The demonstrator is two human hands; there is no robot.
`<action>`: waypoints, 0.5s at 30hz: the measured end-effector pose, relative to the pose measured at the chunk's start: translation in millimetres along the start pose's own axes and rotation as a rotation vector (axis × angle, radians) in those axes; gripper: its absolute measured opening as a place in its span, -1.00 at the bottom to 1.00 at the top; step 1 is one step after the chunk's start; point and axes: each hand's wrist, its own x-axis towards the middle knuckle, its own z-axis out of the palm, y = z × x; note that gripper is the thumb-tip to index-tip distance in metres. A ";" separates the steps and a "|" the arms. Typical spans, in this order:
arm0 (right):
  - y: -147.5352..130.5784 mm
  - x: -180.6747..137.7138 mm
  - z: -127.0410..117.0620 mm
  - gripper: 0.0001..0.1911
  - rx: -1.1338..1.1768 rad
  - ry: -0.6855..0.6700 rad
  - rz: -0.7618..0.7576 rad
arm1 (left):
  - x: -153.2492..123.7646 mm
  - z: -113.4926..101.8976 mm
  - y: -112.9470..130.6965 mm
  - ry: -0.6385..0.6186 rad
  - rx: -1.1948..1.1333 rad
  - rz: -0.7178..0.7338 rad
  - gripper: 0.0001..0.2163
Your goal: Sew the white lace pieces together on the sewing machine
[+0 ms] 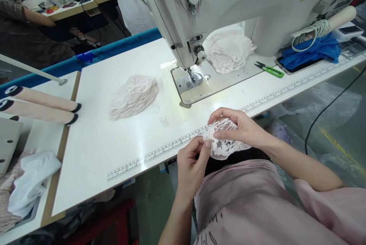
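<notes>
A small piece of white lace [225,146] is held at the near edge of the white table [120,134], just past the printed ruler strip [171,144]. My left hand [191,165] pinches its left edge between thumb and fingers. My right hand [243,126] lies over the top of the lace with its fingers curled round it. Both hands are closed on the same piece, close to my lap.
A white sewing machine [228,4] stands behind, its needle plate [188,81] lit. One lace stack [134,96] lies left of the plate, another lace stack [228,50] under the machine arm. Green snips [270,70], blue cloth [311,52], and another person's arm [37,18] at far left.
</notes>
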 end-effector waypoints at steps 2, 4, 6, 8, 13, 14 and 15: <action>0.3 0.0 -0.2 -0.78 -0.003 -0.002 -0.002 | -0.1 -0.4 -0.4 -0.006 -0.003 -0.007 -0.68; 0.5 0.3 -0.2 -0.78 -0.018 0.001 -0.012 | -0.6 -0.6 -0.7 -0.007 -0.006 -0.010 -0.68; 0.5 0.5 -0.1 -0.78 -0.039 0.008 -0.027 | -1.5 -0.6 -0.8 0.000 0.010 0.003 -0.69; 0.1 0.2 0.1 -0.77 -0.075 0.017 -0.046 | -2.6 -0.3 -0.8 0.022 0.056 0.032 -0.71; -2.2 -2.9 2.4 -0.71 -0.191 0.061 -0.108 | -3.7 0.8 -4.9 0.146 0.140 0.200 -0.96; -2.4 -3.5 3.1 -0.74 -0.201 0.073 -0.126 | -3.5 0.9 -6.6 0.171 0.144 0.248 -0.94; -2.3 -3.9 3.7 -0.79 -0.201 0.080 -0.148 | -3.2 1.1 -8.3 0.196 0.153 0.293 -0.91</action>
